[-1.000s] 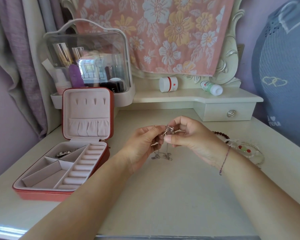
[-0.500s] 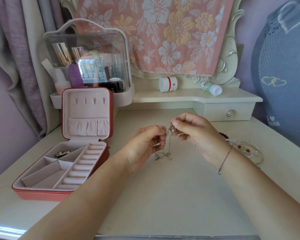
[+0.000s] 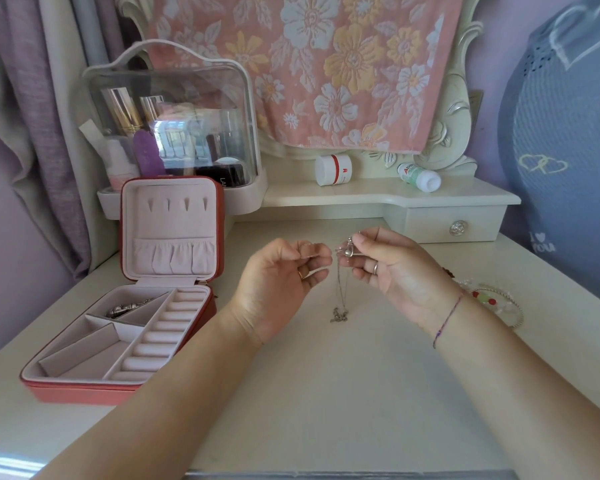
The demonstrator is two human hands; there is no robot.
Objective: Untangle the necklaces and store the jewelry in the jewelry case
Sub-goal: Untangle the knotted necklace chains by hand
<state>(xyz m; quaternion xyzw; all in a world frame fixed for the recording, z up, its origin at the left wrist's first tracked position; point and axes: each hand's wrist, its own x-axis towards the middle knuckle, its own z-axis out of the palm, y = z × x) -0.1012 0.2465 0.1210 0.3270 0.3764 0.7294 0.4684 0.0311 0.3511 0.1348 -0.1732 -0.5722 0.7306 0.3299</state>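
Cream dressing table, lilac wall, grey-mauve curtain at left (floral towel draped over carved mirror frame).

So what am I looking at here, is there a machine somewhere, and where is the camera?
No machine: these are a person's two bare hands. The picture comes from a camera worn on the head, looking forward and down. The right hand pinches the silver necklaces near a pendant, and the chains hang towards the white table. The left hand is curled beside them; whether it grips a chain is too blurred to tell. At left sits the open red jewelry case, with one silver piece in a back compartment. Beaded bracelets lie at right.
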